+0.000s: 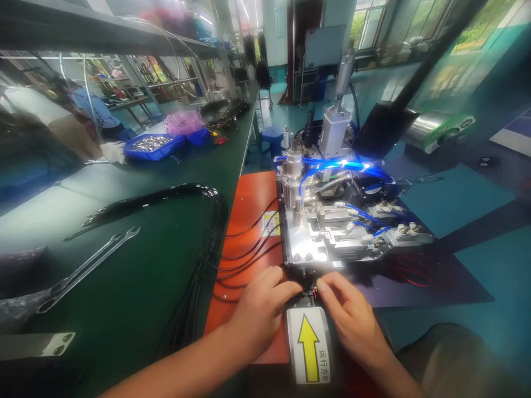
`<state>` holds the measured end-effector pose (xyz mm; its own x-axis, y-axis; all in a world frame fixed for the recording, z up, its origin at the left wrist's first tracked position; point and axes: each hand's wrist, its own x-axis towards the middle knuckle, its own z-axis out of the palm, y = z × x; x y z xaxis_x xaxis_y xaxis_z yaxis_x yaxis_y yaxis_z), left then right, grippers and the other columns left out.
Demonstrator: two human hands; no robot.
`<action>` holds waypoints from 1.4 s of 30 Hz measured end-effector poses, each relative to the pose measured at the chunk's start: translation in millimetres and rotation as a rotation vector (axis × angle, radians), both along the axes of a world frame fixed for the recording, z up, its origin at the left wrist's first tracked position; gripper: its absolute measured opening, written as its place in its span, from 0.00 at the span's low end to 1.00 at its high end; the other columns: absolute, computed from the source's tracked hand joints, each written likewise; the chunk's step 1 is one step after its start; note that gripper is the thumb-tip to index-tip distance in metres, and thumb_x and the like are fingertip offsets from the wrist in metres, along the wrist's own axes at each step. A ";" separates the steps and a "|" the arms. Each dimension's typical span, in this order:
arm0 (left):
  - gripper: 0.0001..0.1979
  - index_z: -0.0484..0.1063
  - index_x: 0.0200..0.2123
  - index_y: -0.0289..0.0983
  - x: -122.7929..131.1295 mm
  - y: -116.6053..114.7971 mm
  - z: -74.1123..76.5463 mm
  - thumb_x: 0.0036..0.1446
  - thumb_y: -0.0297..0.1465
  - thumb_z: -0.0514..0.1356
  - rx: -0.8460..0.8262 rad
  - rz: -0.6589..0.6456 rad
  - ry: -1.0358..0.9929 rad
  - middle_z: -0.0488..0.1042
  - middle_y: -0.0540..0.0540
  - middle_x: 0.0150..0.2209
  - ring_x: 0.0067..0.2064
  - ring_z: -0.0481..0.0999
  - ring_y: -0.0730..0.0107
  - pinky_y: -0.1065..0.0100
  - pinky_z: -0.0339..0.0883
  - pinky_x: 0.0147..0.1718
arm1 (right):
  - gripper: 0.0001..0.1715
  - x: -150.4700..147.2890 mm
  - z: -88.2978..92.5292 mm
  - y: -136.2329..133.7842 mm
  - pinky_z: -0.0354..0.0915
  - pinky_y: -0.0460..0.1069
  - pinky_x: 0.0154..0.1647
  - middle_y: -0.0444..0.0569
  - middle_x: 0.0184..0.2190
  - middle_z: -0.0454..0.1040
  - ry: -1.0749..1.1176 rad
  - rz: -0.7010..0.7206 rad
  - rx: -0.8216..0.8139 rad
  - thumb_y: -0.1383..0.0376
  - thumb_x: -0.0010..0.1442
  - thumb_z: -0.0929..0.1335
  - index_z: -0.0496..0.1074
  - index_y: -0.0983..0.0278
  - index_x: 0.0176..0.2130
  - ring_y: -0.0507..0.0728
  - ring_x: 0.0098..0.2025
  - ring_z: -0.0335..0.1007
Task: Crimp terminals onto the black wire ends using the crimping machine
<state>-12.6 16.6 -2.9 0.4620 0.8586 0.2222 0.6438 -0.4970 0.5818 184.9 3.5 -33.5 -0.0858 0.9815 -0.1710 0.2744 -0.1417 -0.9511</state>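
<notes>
Orange plate (249,221) under my left hand (259,309), which is half curled, its forefinger stretched to touch a small dark piece (310,291) at the front edge of the steel fixture (323,237). I cannot tell whether that hand actually grips it. My right hand (350,315) comes in from the other side, thumb and forefinger pinched on the same piece, the other fingers loosely bent. A red speck shows on the piece between the fingertips.

Just below the piece lies a white label (309,345) with a yellow arrow pointing away from me, toward the fixture; the characters beside it read 运行方, the rest cut off. A yellow-and-white sticker (270,224) on the plate is too small to read.

Thin black wires (249,243) cross the plate near my left knuckles, and a thick cable bundle (199,260) runs along its left edge. Beyond that, bare green bench (157,276) reaches to two wrenches (89,265). Right of the fixture, red wires (410,273) lie on a dark mat (448,290).
</notes>
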 end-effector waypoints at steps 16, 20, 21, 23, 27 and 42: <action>0.13 0.77 0.42 0.40 1.6 1.1 2.2 0.63 0.21 0.54 0.024 0.002 0.064 0.69 0.46 0.34 0.36 0.69 0.65 0.68 0.64 0.34 | 0.21 -3.6 -2.6 -0.1 0.61 0.45 0.29 0.41 0.27 0.70 -0.026 -0.054 -0.013 0.48 0.66 0.62 0.68 0.60 0.33 0.53 0.29 0.64; 0.13 0.77 0.41 0.39 0.9 1.5 1.2 0.63 0.21 0.54 0.045 -0.003 0.076 0.69 0.46 0.34 0.36 0.69 0.65 0.68 0.63 0.33 | 0.20 -3.5 -2.1 -0.3 0.62 0.45 0.29 0.41 0.27 0.70 -0.053 -0.052 0.008 0.49 0.66 0.62 0.68 0.60 0.32 0.53 0.29 0.65; 0.13 0.77 0.41 0.39 0.8 1.4 1.2 0.62 0.21 0.55 0.050 -0.004 0.076 0.69 0.46 0.33 0.36 0.69 0.65 0.69 0.63 0.33 | 0.20 -3.6 -1.8 -0.4 0.62 0.45 0.29 0.41 0.27 0.70 -0.060 -0.054 0.018 0.49 0.66 0.62 0.69 0.60 0.33 0.53 0.29 0.65; 0.12 0.77 0.40 0.39 0.8 1.0 1.5 0.62 0.22 0.55 0.060 -0.006 0.074 0.69 0.46 0.33 0.36 0.69 0.65 0.69 0.63 0.33 | 0.20 -4.2 -1.4 -0.7 0.62 0.45 0.29 0.41 0.27 0.70 -0.073 -0.058 0.036 0.49 0.67 0.61 0.69 0.60 0.32 0.53 0.29 0.65; 0.13 0.77 0.41 0.39 1.6 0.2 2.0 0.63 0.22 0.55 0.072 -0.007 0.080 0.69 0.46 0.34 0.36 0.69 0.66 0.69 0.63 0.34 | 0.20 -5.6 -2.8 -2.5 0.62 0.45 0.29 0.41 0.27 0.70 -0.071 -0.072 0.047 0.50 0.67 0.61 0.69 0.60 0.33 0.53 0.28 0.66; 0.10 0.76 0.40 0.39 1.1 -1.6 4.6 0.64 0.24 0.55 0.156 -0.030 0.184 0.69 0.47 0.33 0.35 0.66 0.65 0.66 0.59 0.33 | 0.21 -11.0 -7.6 -1.7 0.60 0.46 0.27 0.41 0.25 0.68 -0.059 -0.115 0.005 0.49 0.67 0.61 0.68 0.61 0.32 0.52 0.27 0.63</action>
